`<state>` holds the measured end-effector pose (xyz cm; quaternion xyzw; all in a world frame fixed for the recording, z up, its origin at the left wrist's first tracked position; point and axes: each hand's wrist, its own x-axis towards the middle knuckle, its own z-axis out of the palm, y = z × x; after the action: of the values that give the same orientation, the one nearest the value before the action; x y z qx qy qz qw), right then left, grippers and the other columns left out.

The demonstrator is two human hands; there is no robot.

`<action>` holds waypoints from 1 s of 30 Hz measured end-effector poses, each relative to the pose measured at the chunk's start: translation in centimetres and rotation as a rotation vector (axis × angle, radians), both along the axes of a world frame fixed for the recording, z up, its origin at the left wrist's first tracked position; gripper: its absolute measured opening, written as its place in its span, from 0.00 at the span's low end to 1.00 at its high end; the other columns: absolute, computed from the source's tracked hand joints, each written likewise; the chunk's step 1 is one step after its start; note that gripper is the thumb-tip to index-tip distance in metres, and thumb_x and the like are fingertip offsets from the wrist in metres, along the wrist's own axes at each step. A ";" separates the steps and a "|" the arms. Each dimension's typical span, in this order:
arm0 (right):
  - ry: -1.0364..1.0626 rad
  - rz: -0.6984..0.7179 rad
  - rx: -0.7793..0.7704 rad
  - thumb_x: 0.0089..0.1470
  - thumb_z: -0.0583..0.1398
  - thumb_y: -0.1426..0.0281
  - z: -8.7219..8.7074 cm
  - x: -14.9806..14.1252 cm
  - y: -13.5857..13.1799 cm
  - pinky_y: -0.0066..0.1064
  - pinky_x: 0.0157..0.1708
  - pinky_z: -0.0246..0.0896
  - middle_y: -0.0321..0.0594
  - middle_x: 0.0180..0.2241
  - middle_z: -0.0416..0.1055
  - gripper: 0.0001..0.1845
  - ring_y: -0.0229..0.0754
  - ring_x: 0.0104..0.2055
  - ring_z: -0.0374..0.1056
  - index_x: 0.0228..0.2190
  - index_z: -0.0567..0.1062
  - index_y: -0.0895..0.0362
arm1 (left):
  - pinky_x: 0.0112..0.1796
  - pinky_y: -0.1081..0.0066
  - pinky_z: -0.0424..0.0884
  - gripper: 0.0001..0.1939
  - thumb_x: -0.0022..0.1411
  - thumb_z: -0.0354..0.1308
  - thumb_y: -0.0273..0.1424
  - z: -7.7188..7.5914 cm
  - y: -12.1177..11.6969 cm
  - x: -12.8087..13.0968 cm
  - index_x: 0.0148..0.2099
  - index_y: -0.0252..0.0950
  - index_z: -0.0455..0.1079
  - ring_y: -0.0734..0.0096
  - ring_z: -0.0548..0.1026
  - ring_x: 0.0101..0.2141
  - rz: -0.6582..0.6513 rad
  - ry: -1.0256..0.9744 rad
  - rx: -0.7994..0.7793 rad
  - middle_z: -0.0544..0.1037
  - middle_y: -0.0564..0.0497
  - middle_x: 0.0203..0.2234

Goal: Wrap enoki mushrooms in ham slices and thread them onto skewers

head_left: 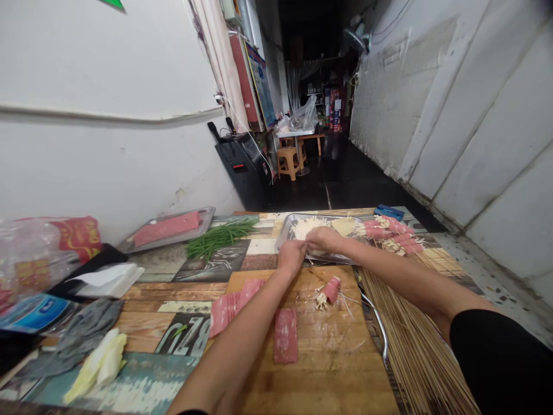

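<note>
My left hand (292,256) and my right hand (324,239) meet at the near edge of a metal tray (281,233). A pile of white enoki mushrooms (307,226) lies in the tray. The fingers of both hands are closed around a few enoki strands, partly hidden by the hands. Below them, on the wooden cutting board (337,357), a flat slice of red meat (286,335) lies alone. An enoki-filled meat roll (332,289) rests to its right. More meat slices (228,308) overlap at the board's left, partly behind my left forearm.
Skewered meat rolls (401,236) are heaped right of the tray. Bamboo skewers (401,323) lie along the board's right side, near a curved metal handle (380,323). Green chives (220,237), a meat block (168,227), a grey cloth (82,337) and cabbage leaves (99,360) are left.
</note>
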<state>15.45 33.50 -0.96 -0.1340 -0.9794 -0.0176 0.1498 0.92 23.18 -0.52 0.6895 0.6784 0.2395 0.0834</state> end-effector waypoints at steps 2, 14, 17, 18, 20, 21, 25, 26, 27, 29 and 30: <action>0.031 -0.033 -0.044 0.53 0.54 0.73 -0.1 0.0 0.1 0.27 0.32 0.50 0.41 0.25 0.70 0.11 0.39 0.30 0.62 0.24 0.73 0.59 | 0.36 0.73 0.65 0.15 0.64 0.49 0.31 -0.1 0.3 0.4 0.36 0.36 0.78 0.67 0.75 0.34 0.010 0.016 0.006 0.80 0.47 0.33; 0.308 -0.281 -0.374 0.48 0.52 0.74 1.5 1.0 -0.4 0.23 0.25 0.47 0.35 0.18 0.68 0.13 0.33 0.23 0.59 0.17 0.70 0.60 | 0.39 0.71 0.65 0.13 0.61 0.51 0.27 0.0 0.8 0.4 0.32 0.32 0.77 0.65 0.74 0.36 -0.007 0.165 -0.071 0.79 0.43 0.31; 0.411 -0.363 -0.486 0.49 0.52 0.73 2.5 1.3 -0.4 0.21 0.24 0.51 0.34 0.18 0.70 0.13 0.33 0.23 0.63 0.19 0.73 0.60 | 0.42 0.69 0.66 0.12 0.59 0.52 0.25 0.4 0.8 0.7 0.32 0.31 0.78 0.62 0.75 0.38 -0.023 0.200 -0.108 0.78 0.40 0.32; 0.461 -0.392 -0.537 0.48 0.53 0.73 3.0 1.3 -0.4 0.21 0.25 0.52 0.34 0.18 0.71 0.12 0.33 0.23 0.64 0.20 0.74 0.60 | 0.42 0.69 0.66 0.12 0.58 0.52 0.25 0.5 0.9 0.9 0.33 0.30 0.78 0.61 0.75 0.38 -0.020 0.210 -0.120 0.78 0.39 0.32; 0.579 -0.451 -0.628 0.47 0.54 0.72 4.0 1.5 -0.2 0.21 0.25 0.56 0.33 0.17 0.71 0.11 0.34 0.23 0.66 0.20 0.75 0.60 | 0.41 0.68 0.67 0.12 0.57 0.52 0.24 0.7 1.1 1.2 0.33 0.28 0.78 0.59 0.75 0.38 -0.013 0.224 -0.139 0.78 0.38 0.32; 0.641 -0.479 -0.658 0.47 0.55 0.72 4.7 1.6 0.0 0.21 0.25 0.58 0.33 0.17 0.71 0.11 0.34 0.22 0.67 0.20 0.75 0.59 | 0.41 0.68 0.67 0.12 0.57 0.53 0.23 0.8 1.2 1.3 0.33 0.27 0.78 0.58 0.75 0.37 -0.008 0.228 -0.147 0.78 0.37 0.31; 0.890 -0.500 -0.804 0.46 0.57 0.70 7.2 2.0 0.8 0.22 0.23 0.63 0.32 0.17 0.70 0.08 0.34 0.20 0.67 0.22 0.76 0.59 | 0.40 0.69 0.68 0.10 0.55 0.54 0.21 1.1 1.4 1.7 0.33 0.27 0.78 0.58 0.76 0.36 0.008 0.228 -0.161 0.78 0.39 0.29; 0.935 -0.480 -0.841 0.45 0.58 0.70 7.7 2.2 1.0 0.23 0.23 0.64 0.32 0.17 0.70 0.08 0.34 0.20 0.67 0.22 0.76 0.59 | 0.40 0.69 0.68 0.09 0.54 0.56 0.21 1.3 1.5 1.8 0.32 0.27 0.78 0.59 0.76 0.35 0.013 0.224 -0.162 0.78 0.40 0.28; 0.966 -0.459 -0.873 0.45 0.58 0.69 8.2 2.4 1.1 0.24 0.24 0.66 0.32 0.17 0.71 0.08 0.34 0.19 0.67 0.22 0.76 0.59 | 0.39 0.69 0.69 0.07 0.53 0.57 0.22 1.6 1.5 1.7 0.32 0.28 0.77 0.59 0.76 0.35 0.018 0.218 -0.164 0.78 0.40 0.28; 0.991 -0.446 -0.910 0.45 0.59 0.69 9.0 2.7 1.1 0.25 0.24 0.67 0.32 0.17 0.71 0.07 0.34 0.19 0.68 0.22 0.76 0.59 | 0.39 0.68 0.69 0.05 0.52 0.61 0.25 2.4 1.5 1.7 0.31 0.28 0.77 0.57 0.77 0.35 0.028 0.203 -0.160 0.78 0.39 0.28; 0.982 -0.456 -0.913 0.45 0.59 0.69 9.2 2.8 1.1 0.25 0.24 0.68 0.33 0.17 0.71 0.07 0.35 0.20 0.68 0.22 0.76 0.59 | 0.39 0.68 0.69 0.06 0.53 0.62 0.28 2.9 1.5 1.7 0.32 0.29 0.77 0.57 0.77 0.36 0.033 0.200 -0.151 0.78 0.39 0.29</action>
<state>18.21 34.55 8.23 -0.3775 -0.6559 0.4263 0.4956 2.59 24.67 2.34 0.6906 0.7107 0.1187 0.0631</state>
